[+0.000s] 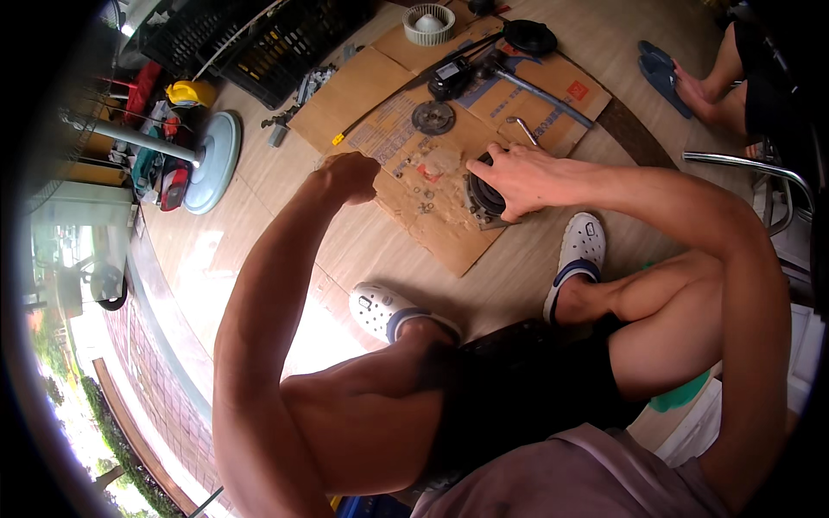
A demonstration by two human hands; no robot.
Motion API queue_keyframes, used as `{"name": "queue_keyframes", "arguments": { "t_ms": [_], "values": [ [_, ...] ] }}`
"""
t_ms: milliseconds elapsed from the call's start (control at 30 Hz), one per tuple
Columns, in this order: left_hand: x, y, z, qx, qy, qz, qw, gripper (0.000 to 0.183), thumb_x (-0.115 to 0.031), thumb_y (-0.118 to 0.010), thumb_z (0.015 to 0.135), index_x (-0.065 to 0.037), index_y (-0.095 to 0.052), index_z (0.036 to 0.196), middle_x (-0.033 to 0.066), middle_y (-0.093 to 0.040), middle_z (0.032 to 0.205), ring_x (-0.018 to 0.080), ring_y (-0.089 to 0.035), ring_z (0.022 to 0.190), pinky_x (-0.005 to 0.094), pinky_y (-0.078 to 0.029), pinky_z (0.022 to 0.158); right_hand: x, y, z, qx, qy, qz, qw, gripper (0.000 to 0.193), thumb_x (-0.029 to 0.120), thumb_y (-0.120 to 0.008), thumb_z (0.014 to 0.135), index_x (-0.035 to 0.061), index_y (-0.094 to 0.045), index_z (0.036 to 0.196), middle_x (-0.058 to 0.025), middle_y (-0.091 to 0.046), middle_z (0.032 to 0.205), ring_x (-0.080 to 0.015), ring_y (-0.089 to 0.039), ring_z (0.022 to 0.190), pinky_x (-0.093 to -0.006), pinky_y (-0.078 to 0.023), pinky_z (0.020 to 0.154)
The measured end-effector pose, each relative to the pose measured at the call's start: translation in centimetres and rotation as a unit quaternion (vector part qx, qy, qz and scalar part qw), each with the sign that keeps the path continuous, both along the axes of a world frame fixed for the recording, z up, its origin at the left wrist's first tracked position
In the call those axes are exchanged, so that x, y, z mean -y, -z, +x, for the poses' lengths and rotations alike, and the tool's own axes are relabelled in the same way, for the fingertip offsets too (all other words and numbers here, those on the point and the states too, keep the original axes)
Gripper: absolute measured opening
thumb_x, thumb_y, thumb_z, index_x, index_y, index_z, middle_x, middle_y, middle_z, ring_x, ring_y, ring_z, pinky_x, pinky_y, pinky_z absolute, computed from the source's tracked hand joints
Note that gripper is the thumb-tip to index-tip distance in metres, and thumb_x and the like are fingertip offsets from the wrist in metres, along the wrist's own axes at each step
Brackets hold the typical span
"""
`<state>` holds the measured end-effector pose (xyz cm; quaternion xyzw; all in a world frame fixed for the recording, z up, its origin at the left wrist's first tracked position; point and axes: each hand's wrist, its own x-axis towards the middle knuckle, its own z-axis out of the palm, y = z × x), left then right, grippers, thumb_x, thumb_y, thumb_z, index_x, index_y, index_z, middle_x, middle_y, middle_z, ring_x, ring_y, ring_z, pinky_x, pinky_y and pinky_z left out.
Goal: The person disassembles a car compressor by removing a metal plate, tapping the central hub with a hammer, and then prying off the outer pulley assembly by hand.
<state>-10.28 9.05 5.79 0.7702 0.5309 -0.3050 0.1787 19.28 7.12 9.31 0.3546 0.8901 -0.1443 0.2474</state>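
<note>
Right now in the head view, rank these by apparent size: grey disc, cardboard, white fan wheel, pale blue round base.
Cardboard
Pale blue round base
White fan wheel
Grey disc, only slightly smaller

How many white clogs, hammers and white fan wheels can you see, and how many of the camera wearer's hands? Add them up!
White clogs: 2 (left clog, right clog)
Hammer: 1
White blower wheel: 1
Hands: 2 (left hand, right hand)
Total: 6
</note>
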Motion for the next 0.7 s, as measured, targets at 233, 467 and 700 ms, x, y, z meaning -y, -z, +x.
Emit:
{"name": "queue_keyframes", "arguments": {
  "t_ms": [233,467,700],
  "values": [
    [0.7,-0.9,0.4,0.025,0.012,0.034,0.999,0.042,-0.017,-0.067,0.085,-0.007,-0.067,0.126,0.0155,-0.072,0.116,0.0315,-0.068,0.114,0.0428,-0.053,0.097,0.4,0.7,-0.1,0.0,-0.01,0.011,1.0,0.102,0.032,-0.086,0.067,0.0066,-0.038,0.153,-0.032,-0.052,0.132,-0.0491,-0.064,0.11,-0.0538,-0.057,0.09],
    [1.9,0.4,2.4,0.008,0.055,-0.02,0.998,0.051,-0.022,-0.067,0.089,-0.007,-0.061,0.137,0.016,-0.07,0.125,0.0326,-0.064,0.12,0.0445,-0.051,0.102,1.4,0.4,0.8,-0.016,0.023,0.04,0.999,0.109,0.037,-0.086,0.069,0.0126,-0.03,0.16,-0.0271,-0.045,0.144,-0.0471,-0.054,0.125,-0.0567,-0.051,0.098],
    [2.2,0.6,1.5,0.009,0.04,-0.029,0.999,0.049,-0.021,-0.067,0.089,-0.006,-0.061,0.136,0.0161,-0.07,0.125,0.0322,-0.064,0.122,0.0436,-0.051,0.103,-0.6,-0.4,0.3,-0.041,0.084,-0.047,0.995,0.105,0.054,-0.077,0.077,0.0088,-0.031,0.159,-0.0191,-0.043,0.153,-0.04,-0.049,0.135,-0.0544,-0.044,0.108]
  ]
}}
